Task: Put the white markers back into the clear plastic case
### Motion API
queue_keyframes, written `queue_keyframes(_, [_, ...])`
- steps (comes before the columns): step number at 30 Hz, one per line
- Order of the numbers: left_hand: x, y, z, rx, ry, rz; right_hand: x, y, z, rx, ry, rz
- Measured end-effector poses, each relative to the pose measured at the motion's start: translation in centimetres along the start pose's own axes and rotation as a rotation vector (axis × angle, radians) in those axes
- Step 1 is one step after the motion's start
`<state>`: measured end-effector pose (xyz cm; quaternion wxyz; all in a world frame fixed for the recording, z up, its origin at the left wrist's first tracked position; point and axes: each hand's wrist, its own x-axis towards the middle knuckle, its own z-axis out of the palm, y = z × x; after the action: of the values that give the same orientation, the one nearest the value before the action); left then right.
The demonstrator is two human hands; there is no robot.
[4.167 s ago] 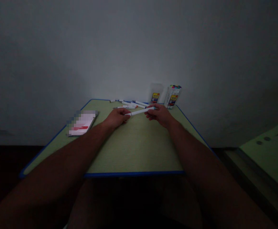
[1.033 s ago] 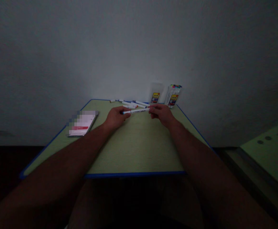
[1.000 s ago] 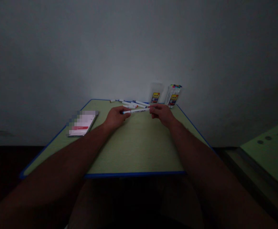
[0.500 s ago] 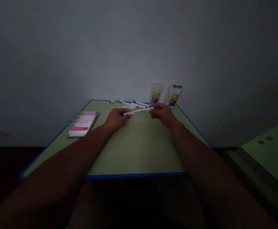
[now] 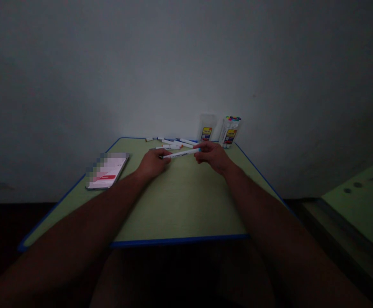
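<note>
A white marker (image 5: 181, 153) with dark print and a bluish-green right end spans the space between my two hands, slightly tilted up to the right. My left hand (image 5: 153, 163) is closed around its left end, where a dark tip shows partly under the fingers. My right hand (image 5: 212, 156) pinches the coloured right end between thumb and fingers. Behind them, several white markers (image 5: 170, 142) lie loosely on the table, some with orange or dark ends.
The green table (image 5: 180, 205) has a blue edge and stands against a grey wall. A clear case (image 5: 207, 128) and a similar case full of markers (image 5: 230, 131) stand at the back right. A phone or tablet (image 5: 107, 171), partly blurred out, lies at the left.
The view has shifted slightly, so the table sits a little lower and left. Both hands still hold the marker, its right end now nearer the picture's middle.
</note>
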<state>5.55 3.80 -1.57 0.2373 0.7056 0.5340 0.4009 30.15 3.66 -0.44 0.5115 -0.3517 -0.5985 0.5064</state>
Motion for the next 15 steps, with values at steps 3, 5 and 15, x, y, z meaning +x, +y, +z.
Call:
queue_keyframes(3, [-0.1, 0.3, -0.1, 0.004, 0.028, 0.007, 0.1, 0.2, -0.3, -0.009, 0.026, 0.007])
queue_keyframes(5, [-0.2, 0.6, -0.2, -0.005, 0.060, 0.006, 0.2, 0.4, -0.6, -0.043, 0.085, 0.024])
queue_keyframes(15, [-1.2, 2.4, 0.4, -0.052, 0.103, 0.132, 0.3, 0.8, -0.7, -0.287, 0.223, 0.209])
